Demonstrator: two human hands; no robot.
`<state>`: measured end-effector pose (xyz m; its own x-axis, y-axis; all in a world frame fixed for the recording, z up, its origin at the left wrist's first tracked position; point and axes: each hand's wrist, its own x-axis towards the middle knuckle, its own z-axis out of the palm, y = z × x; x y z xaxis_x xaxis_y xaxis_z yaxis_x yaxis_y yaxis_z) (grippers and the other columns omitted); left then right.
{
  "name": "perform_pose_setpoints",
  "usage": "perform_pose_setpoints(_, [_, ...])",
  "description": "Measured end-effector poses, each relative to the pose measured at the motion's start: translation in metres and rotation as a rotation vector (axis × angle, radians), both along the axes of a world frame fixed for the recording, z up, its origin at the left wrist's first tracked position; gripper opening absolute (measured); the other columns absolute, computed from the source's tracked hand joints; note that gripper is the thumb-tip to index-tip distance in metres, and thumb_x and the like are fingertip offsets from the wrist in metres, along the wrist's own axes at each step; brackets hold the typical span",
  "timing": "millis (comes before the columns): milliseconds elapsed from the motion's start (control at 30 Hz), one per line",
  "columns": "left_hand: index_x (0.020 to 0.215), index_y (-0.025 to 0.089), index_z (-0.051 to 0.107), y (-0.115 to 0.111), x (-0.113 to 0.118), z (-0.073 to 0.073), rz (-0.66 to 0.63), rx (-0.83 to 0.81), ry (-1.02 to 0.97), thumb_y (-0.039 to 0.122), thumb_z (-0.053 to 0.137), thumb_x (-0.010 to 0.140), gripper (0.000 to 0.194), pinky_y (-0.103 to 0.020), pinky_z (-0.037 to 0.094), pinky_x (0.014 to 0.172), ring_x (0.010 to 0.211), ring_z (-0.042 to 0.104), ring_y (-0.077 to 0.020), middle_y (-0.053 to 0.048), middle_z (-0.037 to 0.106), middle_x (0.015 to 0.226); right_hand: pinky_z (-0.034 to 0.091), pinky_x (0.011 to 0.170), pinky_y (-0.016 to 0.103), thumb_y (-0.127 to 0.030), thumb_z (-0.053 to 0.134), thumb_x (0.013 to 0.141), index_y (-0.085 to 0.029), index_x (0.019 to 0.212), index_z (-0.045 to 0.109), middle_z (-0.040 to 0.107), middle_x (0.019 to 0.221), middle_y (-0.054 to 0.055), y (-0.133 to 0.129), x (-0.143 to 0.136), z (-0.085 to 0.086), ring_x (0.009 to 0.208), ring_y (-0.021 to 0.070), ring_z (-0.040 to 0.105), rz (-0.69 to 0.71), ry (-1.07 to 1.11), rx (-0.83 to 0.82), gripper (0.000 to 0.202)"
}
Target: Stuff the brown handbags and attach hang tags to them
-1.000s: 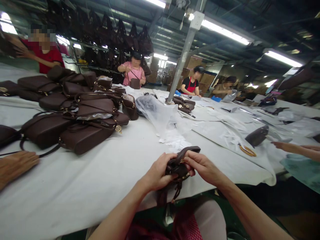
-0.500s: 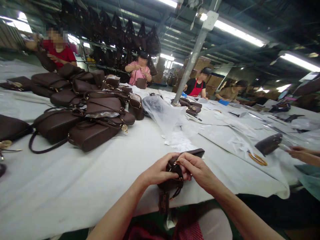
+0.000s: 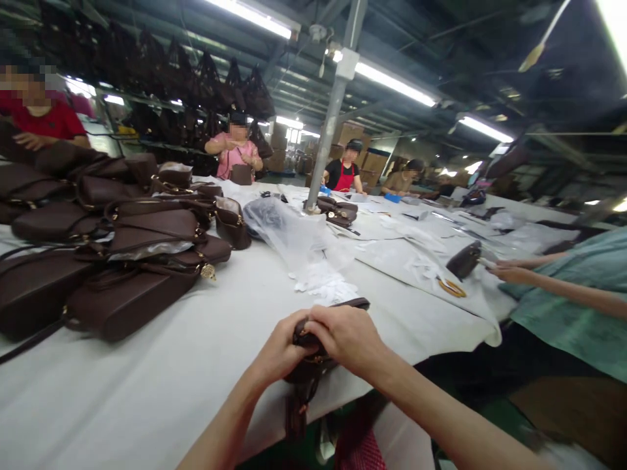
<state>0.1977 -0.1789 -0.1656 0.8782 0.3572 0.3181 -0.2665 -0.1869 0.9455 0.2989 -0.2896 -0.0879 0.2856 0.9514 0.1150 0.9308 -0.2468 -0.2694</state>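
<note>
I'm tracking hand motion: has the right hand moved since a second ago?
Yes: against the grey pole, the right hand has shifted left, towards the left hand.

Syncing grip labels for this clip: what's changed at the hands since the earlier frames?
The right hand has closed in over the top of the small brown bag, toward the left hand. The gold-coloured piece it pinched half a second ago is now hidden, so any release of it can't be told. Unchanged: left hand gripping the bag, brown bags piled, clear plastic lying beyond.
</note>
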Motion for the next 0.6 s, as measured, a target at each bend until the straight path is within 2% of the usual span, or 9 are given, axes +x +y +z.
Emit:
perform_pose_setpoints(67, [0.107,0.015,0.065,0.007,-0.002,0.001,0.011,-0.024,0.024,0.011,0.063,0.066,0.041,-0.031,0.045,0.086,0.095,0.058,-0.0219,-0.003,0.068,0.099,0.043,0.083,0.036,-0.039,0.055,0.089,-0.021,0.103,0.067,0.068,0.103,0.011,-0.001,0.007,-0.001,0.095,0.0260,0.062,-0.011,-0.144,0.079,0.026])
perform_pose_setpoints(133, [0.115,0.017,0.064,0.015,-0.006,0.002,-0.041,-0.041,0.060,0.013,0.066,0.065,0.050,-0.034,0.044,0.093,0.103,0.058,-0.0246,-0.004,0.068,0.109,0.038,0.096,0.045,-0.050,0.072,0.073,-0.022,0.129,0.056,0.055,0.132,0.016,-0.007,0.026,-0.004,0.120,0.0348,0.050,0.015,-0.181,0.134,0.065])
perform_pose_setpoints(167, [0.118,0.018,0.063,0.019,-0.009,0.003,-0.079,-0.052,0.084,0.013,0.066,0.065,0.053,-0.035,0.043,0.096,0.107,0.057,-0.0259,-0.004,0.067,0.113,0.036,0.100,0.047,-0.052,0.078,0.064,-0.022,0.138,0.048,0.049,0.139,0.018,-0.013,0.037,-0.005,0.126,0.0368,0.045,0.043,-0.163,0.122,0.085])
perform_pose_setpoints(200, [0.120,0.019,0.063,0.022,-0.013,0.004,-0.116,-0.064,0.107,0.014,0.067,0.064,0.056,-0.037,0.042,0.098,0.110,0.057,-0.0272,-0.005,0.067,0.117,0.037,0.100,0.046,-0.051,0.081,0.060,-0.021,0.141,0.044,0.048,0.141,0.018,-0.019,0.049,-0.007,0.127,0.0367,0.044,0.076,-0.126,0.081,0.094])
perform_pose_setpoints(233, [0.120,0.020,0.064,0.025,-0.017,0.005,-0.146,-0.077,0.122,0.015,0.068,0.064,0.056,-0.039,0.041,0.100,0.113,0.056,-0.0285,-0.005,0.066,0.119,0.040,0.097,0.043,-0.048,0.080,0.063,-0.021,0.139,0.046,0.053,0.135,0.017,-0.026,0.058,-0.009,0.122,0.0341,0.049,0.114,-0.081,0.026,0.088])
perform_pose_setpoints(300, [0.115,0.022,0.067,0.030,-0.025,0.006,-0.180,-0.107,0.113,0.019,0.071,0.063,0.053,-0.042,0.038,0.104,0.117,0.054,-0.0311,-0.005,0.065,0.123,0.045,0.084,0.035,-0.038,0.072,0.075,-0.020,0.121,0.059,0.067,0.111,0.012,-0.041,0.067,-0.014,0.101,0.0270,0.061,0.178,-0.035,-0.057,0.051])
perform_pose_setpoints(400, [0.105,0.023,0.073,0.034,-0.040,0.011,-0.192,-0.117,0.095,0.029,0.077,0.063,0.043,-0.047,0.035,0.108,0.121,0.052,-0.0350,-0.006,0.065,0.124,0.043,0.068,0.029,-0.028,0.061,0.082,-0.018,0.089,0.064,0.068,0.084,0.007,-0.059,0.050,-0.026,0.075,0.0205,0.061,0.208,-0.046,-0.039,0.012])
perform_pose_setpoints(500, [0.125,0.030,0.063,0.042,-0.062,0.012,-0.161,-0.152,0.184,0.044,0.076,0.069,0.059,-0.049,0.033,0.110,0.128,0.048,-0.0347,-0.007,0.061,0.132,0.036,0.055,0.022,-0.024,0.060,0.080,-0.018,0.073,0.059,0.062,0.067,0.000,-0.068,0.033,-0.038,0.060,0.0129,0.053,0.234,0.289,-0.019,0.010])
perform_pose_setpoints(600, [0.141,0.033,0.045,0.059,-0.087,-0.003,0.007,-0.213,0.242,0.055,0.072,0.072,0.077,-0.048,0.031,0.112,0.132,0.046,-0.0317,-0.008,0.055,0.140,0.033,0.049,0.020,-0.036,0.063,0.079,-0.017,0.070,0.059,0.059,0.061,-0.002,-0.064,0.065,-0.023,0.055,0.0111,0.052,0.118,0.804,-0.039,0.022])
